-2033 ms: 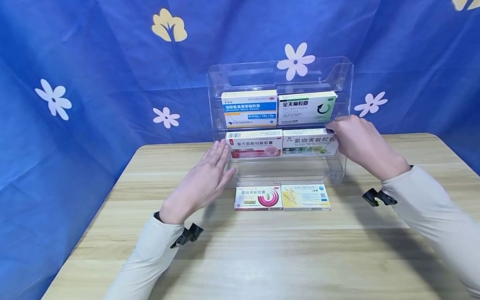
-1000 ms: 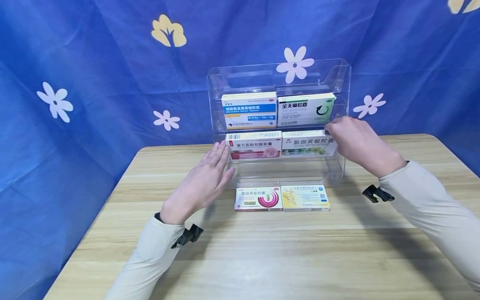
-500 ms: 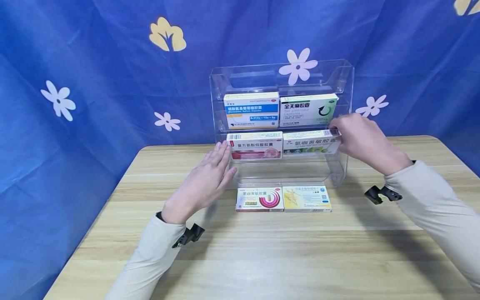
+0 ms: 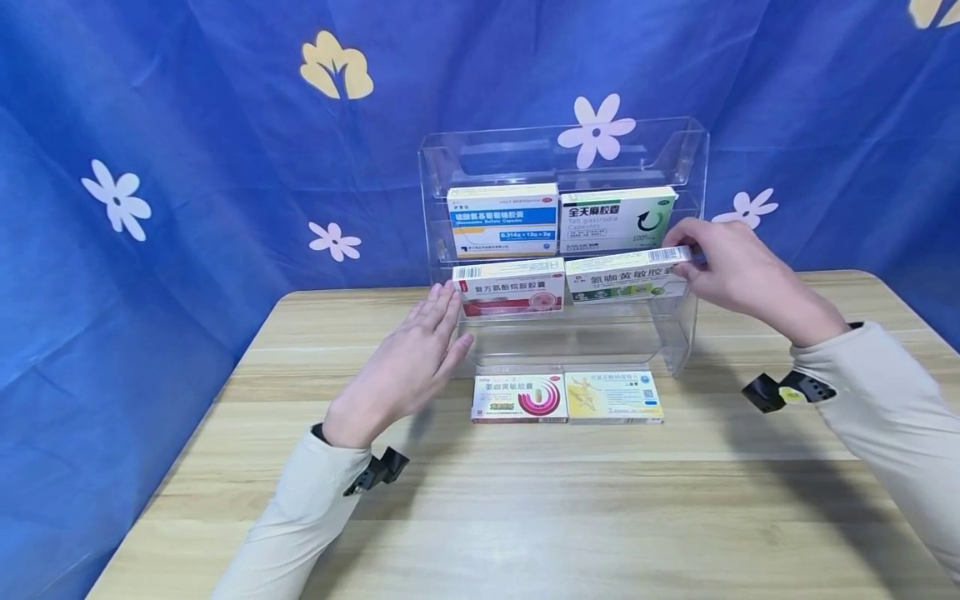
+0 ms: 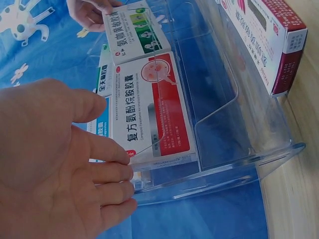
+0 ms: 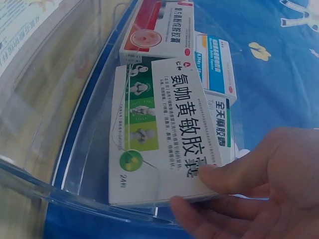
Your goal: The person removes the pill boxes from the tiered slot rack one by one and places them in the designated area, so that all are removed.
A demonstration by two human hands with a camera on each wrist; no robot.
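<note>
A clear acrylic display rack [image 4: 562, 340] stands on the table with medicine boxes in its tiers. My right hand [image 4: 738, 262] pinches the right end of a white and green medicine box [image 6: 149, 129] in the middle tier, its right end tilted up. My left hand [image 4: 405, 358] has its fingers straight against the rack's left side, by the red and white medicine box [image 5: 154, 109]. Above, in the upper tier, sit a blue and white box [image 4: 502, 223] and a white box with a green arrow [image 4: 615, 223].
In front of the rack's lower part lie a box with pink rings [image 4: 519, 398] and a yellow and white box [image 4: 613, 397], side by side. Behind the wooden table [image 4: 525, 517] hangs a blue curtain [image 4: 225, 125] with flowers.
My right hand has shifted right and up, raising the right end of the white and green medicine box so it tilts. My left hand stays against the rack.
</note>
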